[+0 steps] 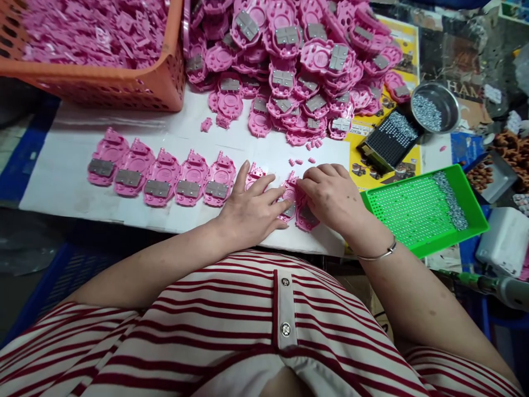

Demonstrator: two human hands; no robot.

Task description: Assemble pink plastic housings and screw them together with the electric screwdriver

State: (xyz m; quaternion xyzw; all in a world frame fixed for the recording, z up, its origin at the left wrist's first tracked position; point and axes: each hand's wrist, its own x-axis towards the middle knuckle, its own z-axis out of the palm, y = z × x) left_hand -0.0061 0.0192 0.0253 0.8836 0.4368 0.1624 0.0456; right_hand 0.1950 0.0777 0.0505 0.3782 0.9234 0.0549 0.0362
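Pink lobed casings (192,172), flat grey plates (189,189), splayed left hand (252,212)

Seen from above, a person in a striped shirt (231,314) works at a white board (70,151). The left hand (253,212) spreads its fingers over pink shells (191,175) with grey plates, set in a row. The right hand (330,196) bends its fingers onto the row's right end; its fingertips are partly hidden. Beyond are an orange basket (177,74) of pink parts and a shell pile (285,71). Right: a green tray (476,220), a black tray (382,148) and a bowl (453,113), all holding metal bits.
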